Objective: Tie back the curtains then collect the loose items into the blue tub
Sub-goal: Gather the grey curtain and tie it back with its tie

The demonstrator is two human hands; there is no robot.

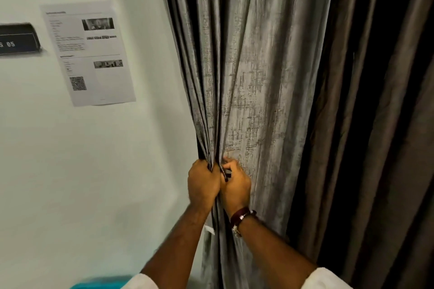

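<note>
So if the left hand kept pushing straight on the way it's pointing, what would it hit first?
The left hand already grips the bunched grey textured curtain; straight on lies more of that fabric, probably with the pale wall behind, though depth is unclear.

This is looking like an institutional or office-type room rather than a home. A dark nameplate (17,40) reading "S 05" is sitting on the plain pale wall (94,171), and beside it a printed notice sheet (88,53) with small photos and a QR code is hanging slightly tilted. Heavy grey floor-length curtains (258,77) are hanging just right of the wall, with darker brown drapes (375,124) beyond them.
</note>
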